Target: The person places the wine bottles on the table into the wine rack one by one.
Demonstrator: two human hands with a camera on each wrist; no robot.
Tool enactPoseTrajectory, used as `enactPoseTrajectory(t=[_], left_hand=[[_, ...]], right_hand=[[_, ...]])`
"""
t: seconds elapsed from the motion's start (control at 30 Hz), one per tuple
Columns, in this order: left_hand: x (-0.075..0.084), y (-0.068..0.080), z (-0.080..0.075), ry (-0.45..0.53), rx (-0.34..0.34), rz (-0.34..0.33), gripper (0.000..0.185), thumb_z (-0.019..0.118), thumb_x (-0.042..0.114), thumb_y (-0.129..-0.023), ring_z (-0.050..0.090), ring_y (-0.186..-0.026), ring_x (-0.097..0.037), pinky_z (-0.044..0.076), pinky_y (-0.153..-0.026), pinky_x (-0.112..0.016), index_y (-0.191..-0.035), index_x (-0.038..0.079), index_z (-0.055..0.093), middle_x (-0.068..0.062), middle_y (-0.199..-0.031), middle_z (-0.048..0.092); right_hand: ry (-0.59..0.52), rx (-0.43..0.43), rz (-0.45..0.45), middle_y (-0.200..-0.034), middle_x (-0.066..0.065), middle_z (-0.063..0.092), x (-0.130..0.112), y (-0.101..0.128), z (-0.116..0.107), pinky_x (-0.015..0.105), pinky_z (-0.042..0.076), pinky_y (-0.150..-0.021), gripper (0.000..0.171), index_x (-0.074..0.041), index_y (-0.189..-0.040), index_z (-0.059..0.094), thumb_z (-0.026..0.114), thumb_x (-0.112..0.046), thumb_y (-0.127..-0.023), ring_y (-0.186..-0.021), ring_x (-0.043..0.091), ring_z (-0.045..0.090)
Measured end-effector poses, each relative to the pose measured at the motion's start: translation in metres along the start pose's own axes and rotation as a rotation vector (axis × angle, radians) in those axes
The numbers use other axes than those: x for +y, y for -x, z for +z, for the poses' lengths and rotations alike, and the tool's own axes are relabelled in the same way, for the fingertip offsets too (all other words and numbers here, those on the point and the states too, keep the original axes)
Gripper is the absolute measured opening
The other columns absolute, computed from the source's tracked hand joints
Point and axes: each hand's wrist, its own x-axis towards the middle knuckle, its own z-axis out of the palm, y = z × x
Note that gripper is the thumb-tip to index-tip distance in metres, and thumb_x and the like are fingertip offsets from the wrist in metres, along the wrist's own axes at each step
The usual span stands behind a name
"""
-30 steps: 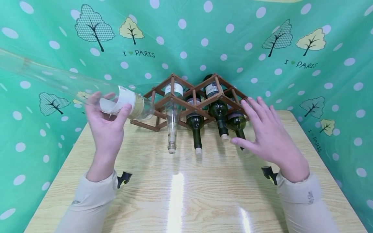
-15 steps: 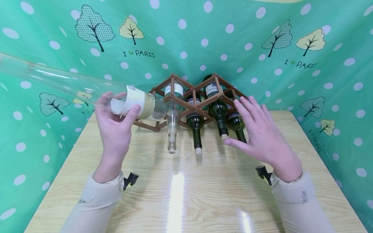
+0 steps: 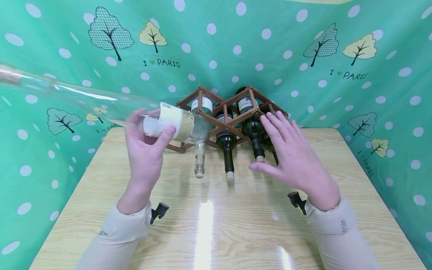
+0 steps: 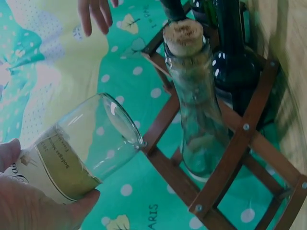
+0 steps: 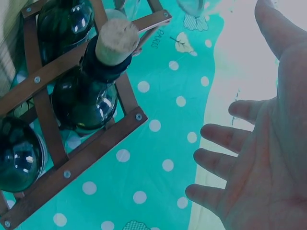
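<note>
Racked: four bottles in wooden rack (image 3: 233, 112) at tabletop's far edge | left hand (image 3: 146, 150) grips clear bottle (image 3: 101, 103), base at rack's left cell, not yet in | right hand (image 3: 293, 157) spread, holding nothing

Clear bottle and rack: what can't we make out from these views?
- Clear bottle: its label text is too small in the head view, partly covered by the left hand in the left wrist view.
- Wine rack: lower left cell hidden behind the bottle's base in the head view.
- Rightmost dark bottle: mostly hidden by the right hand.
</note>
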Motion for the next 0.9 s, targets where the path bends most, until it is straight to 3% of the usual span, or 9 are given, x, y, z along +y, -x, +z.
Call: enactPoseTrajectory(t=[0.4, 0.9], left_hand=[[-0.003, 0.012, 0.016, 0.065, -0.054, -0.076, 0.060, 0.069, -0.016, -0.088, 0.063, -0.105, -0.023, 0.059, -0.081, -0.026, -0.136, 0.013, 0.049, -0.013, -0.132, 0.062], [-0.007, 0.025, 0.036, 0.105, -0.159, -0.126, 0.062, 0.074, -0.014, -0.088, 0.064, -0.108, -0.023, 0.059, -0.089, -0.030, -0.136, 0.016, 0.047, -0.010, -0.133, 0.060]], right_hand=[[-0.035, 0.041, -0.065, -0.175, 0.013, 0.022, -0.014, -0.010, 0.010, 0.057, 0.010, -0.130, 0.114, -0.010, -0.171, 0.019, 0.054, -0.084, -0.091, -0.162, 0.034, 0.013], [-0.075, 0.083, -0.118, -0.173, 0.011, 0.026, -0.035, -0.027, 0.016, 0.061, 0.021, -0.127, 0.119, -0.014, -0.171, 0.017, 0.080, -0.066, -0.085, -0.161, 0.035, 0.020]])
